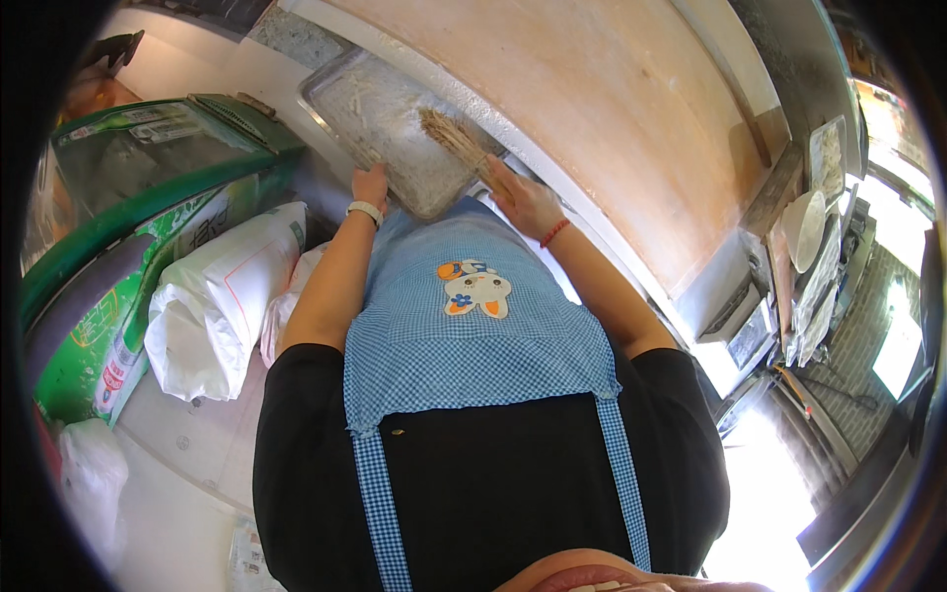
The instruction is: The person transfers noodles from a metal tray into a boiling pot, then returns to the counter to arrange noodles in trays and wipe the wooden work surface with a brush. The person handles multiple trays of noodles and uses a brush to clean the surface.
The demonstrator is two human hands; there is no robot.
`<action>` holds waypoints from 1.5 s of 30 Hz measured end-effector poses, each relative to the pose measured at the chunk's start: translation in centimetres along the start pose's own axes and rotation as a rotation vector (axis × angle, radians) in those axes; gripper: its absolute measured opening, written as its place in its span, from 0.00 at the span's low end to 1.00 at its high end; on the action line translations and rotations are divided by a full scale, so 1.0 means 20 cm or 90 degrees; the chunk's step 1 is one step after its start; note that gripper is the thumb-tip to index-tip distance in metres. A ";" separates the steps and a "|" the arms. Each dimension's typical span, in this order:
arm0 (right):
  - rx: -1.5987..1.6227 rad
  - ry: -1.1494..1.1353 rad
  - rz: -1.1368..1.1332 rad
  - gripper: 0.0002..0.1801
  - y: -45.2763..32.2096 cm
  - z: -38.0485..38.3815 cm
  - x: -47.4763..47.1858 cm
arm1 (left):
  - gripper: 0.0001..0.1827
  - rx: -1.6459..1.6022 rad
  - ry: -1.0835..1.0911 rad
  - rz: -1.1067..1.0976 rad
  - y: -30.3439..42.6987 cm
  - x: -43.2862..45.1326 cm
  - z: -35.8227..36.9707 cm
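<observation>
My left hand [371, 189], with a pale band at the wrist, grips the near left edge of a rectangular metal tray [370, 111]. The tray is tilted, and pale dusty residue marks its inner face. In my right hand [527, 201], which has a red bracelet at the wrist, is a short straw hand brush [455, 139]. Its bristle end lies over the tray's inner face; whether it touches the metal I cannot tell. Both hands are just beyond the lower part of a blue checked apron [481, 355].
A large light wooden board [592, 96] with a white edge extends to the right. On the left are a green chest cooler [170, 185] and a white sack [229, 288]. Boards and a pale bowl [803, 231] are crowded at the far right.
</observation>
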State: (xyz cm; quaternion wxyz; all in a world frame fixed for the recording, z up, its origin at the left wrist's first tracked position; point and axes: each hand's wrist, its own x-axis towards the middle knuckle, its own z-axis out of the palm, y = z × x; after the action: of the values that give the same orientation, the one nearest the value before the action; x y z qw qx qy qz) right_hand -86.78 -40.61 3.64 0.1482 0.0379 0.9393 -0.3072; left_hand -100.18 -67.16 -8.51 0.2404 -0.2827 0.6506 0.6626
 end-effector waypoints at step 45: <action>0.158 0.040 0.127 0.35 0.14 0.24 -0.01 | 0.23 0.105 0.003 -0.013 -0.04 -0.06 0.05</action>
State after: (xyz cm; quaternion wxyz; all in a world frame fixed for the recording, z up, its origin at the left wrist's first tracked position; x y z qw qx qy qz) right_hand -84.97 -41.23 -1.60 0.1424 0.1585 0.8900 -0.4031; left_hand -98.86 -66.08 -8.35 0.2682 -0.2704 0.7003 0.6038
